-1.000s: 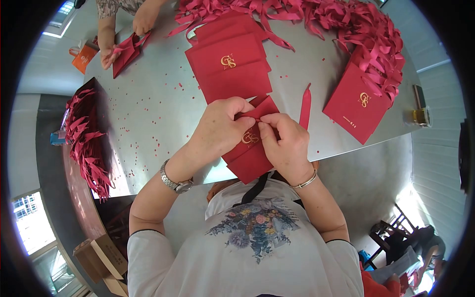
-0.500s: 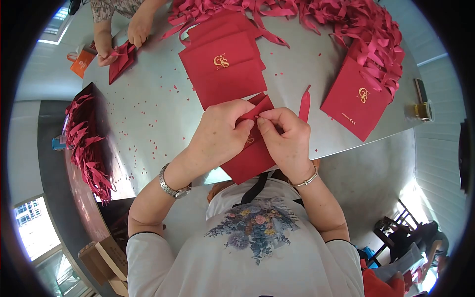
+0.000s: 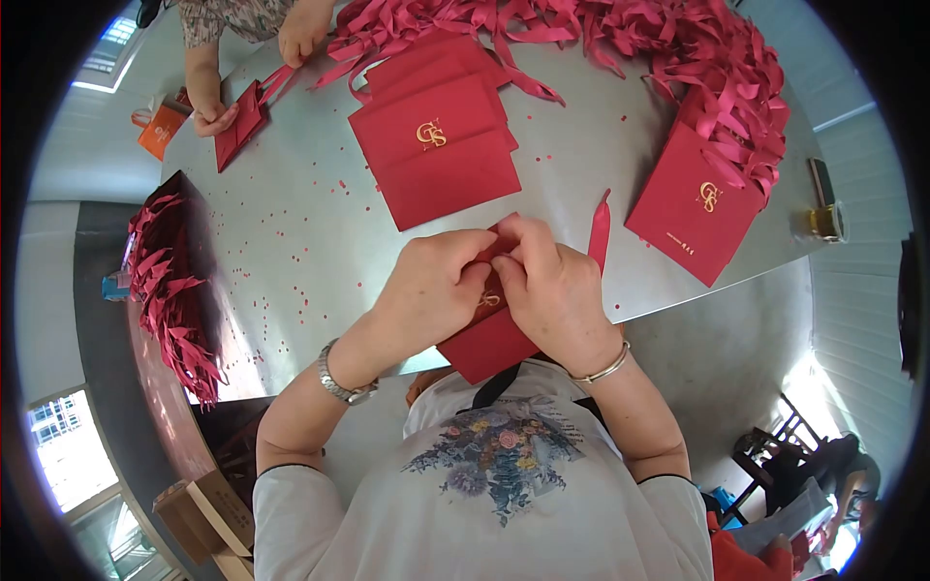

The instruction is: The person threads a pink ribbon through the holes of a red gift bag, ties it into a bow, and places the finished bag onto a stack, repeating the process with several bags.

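Both hands now lower on red bag [image 3: 489,341]; left hand [image 3: 431,286] & right hand [image 3: 552,290] fingers pinch its top edge.

The red paper bag [image 3: 489,344] is being held folded flat and tilted at the near edge of the table [image 3: 291,213], its near corner overhanging. The left hand [image 3: 431,281] and right hand [image 3: 552,290] are pinching its far end, partly covering its gold emblem [image 3: 487,300].

bag stack [image 3: 441,160]: lay on table [image 3: 291,223], far of held bag [image 3: 484,344]
ribbon pile [image 3: 707,48]: sat far right
loose ribbon [image 3: 600,228]: right of held bag
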`<state>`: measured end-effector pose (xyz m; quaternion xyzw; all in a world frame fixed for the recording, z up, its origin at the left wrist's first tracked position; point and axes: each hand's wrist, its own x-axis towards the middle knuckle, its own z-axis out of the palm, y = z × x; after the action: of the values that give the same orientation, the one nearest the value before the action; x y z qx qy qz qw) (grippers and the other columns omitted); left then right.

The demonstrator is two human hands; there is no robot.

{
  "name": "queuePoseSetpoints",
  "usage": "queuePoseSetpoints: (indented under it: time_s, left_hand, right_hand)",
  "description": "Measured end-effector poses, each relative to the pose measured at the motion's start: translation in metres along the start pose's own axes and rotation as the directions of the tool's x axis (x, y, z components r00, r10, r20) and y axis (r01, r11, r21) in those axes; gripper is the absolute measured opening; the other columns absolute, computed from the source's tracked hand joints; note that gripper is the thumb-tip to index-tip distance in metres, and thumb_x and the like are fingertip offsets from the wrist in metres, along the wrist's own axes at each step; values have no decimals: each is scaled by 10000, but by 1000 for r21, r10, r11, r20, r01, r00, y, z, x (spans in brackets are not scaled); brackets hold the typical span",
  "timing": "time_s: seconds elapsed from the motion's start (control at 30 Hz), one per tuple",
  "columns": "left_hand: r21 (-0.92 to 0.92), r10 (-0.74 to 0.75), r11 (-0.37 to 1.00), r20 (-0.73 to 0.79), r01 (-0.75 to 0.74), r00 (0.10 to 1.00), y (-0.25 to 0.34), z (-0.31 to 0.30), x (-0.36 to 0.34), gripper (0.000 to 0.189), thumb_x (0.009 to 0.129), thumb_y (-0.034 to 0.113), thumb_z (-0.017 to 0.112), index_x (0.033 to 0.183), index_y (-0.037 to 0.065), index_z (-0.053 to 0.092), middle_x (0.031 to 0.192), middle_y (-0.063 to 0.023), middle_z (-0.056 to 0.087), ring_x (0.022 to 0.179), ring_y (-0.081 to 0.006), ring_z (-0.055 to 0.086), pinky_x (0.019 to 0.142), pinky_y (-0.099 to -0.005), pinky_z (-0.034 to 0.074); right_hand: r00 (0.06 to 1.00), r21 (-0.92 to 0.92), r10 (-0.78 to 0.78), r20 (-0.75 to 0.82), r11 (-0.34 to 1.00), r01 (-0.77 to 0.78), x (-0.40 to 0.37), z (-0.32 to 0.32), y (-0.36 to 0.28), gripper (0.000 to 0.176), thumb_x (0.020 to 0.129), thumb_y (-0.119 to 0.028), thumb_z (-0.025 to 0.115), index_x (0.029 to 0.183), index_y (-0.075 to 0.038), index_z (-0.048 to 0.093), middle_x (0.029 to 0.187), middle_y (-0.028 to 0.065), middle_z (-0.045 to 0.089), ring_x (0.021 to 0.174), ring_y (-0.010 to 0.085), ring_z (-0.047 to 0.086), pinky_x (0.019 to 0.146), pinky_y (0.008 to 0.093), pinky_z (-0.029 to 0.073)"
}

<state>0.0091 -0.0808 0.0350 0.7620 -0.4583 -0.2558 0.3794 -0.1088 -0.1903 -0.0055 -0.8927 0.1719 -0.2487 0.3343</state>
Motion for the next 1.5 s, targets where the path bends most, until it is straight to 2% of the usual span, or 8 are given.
queuePoseSetpoints:
  time_s: [0.27, 0.4, 0.57, 0.77, 0.93, 1.0, 1.17, 1.5]
  left_hand:
    - [-334, -203, 880, 379, 338, 903, -25, -33, 8, 213, 879, 88, 560, 998, -27, 693, 922, -114, 720, 840, -135, 662, 779, -271, 509]
    - [-191, -178, 946, 374, 263, 910, -16, -31, 9, 195, 874, 91, 571, 951, -38, 694, 917, -148, 711, 841, -204, 676, 770, -306, 515]
    - [214, 252, 939, 108, -270, 962, -37, -12, 1, 47, 867, 17, 575, 905, 0, 597, 810, -191, 627, 694, -349, 614, 660, -397, 499]
    - [451, 282, 877, -202, -167, 938, -62, -42, -4, 66, 913, 40, 517, 937, 11, 571, 769, -147, 599, 604, -254, 582, 604, -367, 484]
    - [302, -71, 935, -347, 183, 935, -81, -51, -15, 122, 929, 47, 522, 1015, 19, 603, 810, -120, 620, 622, -216, 578, 610, -325, 480]
    - [191, -57, 965, -511, 178, 858, -70, -53, -28, 193, 887, 94, 573, 1059, 27, 628, 954, -169, 628, 898, -350, 600, 762, -414, 501]
    - [222, -139, 963, -77, 153, 987, -54, -26, -72, 229, 818, 56, 679, 1043, 21, 654, 957, -120, 592, 806, -247, 602, 722, -345, 505]
    - [164, -129, 971, -247, 172, 961, -55, 1, -71, 187, 755, 2, 724, 921, 26, 643, 1007, -110, 579, 832, -251, 608, 709, -329, 517]
  right_hand:
    - [991, 185, -98, 88, 979, 81, -5, 0, 3, 247, 822, -86, 689, 998, -51, 520, 727, 107, 639, 663, 301, 649, 584, 406, 512]
    - [993, 237, -99, 68, 968, 81, -10, 0, 3, 300, 789, -85, 725, 1012, -60, 528, 785, 91, 673, 686, 288, 660, 591, 375, 517]
    - [986, 225, -50, 159, 974, 13, -13, 3, 5, 379, 756, -95, 738, 1069, -66, 526, 792, 82, 674, 709, 282, 663, 620, 376, 520]
    - [974, 117, -29, 226, 993, 3, -15, 10, 14, 501, 721, -51, 670, 1196, -67, 510, 803, 79, 674, 729, 282, 665, 644, 384, 527]
    - [954, 101, 14, 298, 994, -46, -8, 8, 12, 474, 744, -87, 659, 1197, -75, 520, 804, 65, 677, 732, 273, 667, 660, 393, 528]
    - [954, 98, 18, 299, 994, -49, -9, 8, 11, 471, 748, -90, 655, 1200, -77, 524, 808, 63, 679, 741, 272, 669, 669, 393, 528]
    - [953, 95, 46, 300, 992, -78, -8, 7, 8, 471, 755, -99, 648, 1211, -78, 530, 828, 63, 688, 766, 275, 671, 696, 392, 528]
    - [933, 306, 187, 307, 909, -283, -15, -19, 12, 387, 850, -13, 615, 1230, -33, 541, 927, 139, 713, 840, 307, 696, 757, 357, 547]
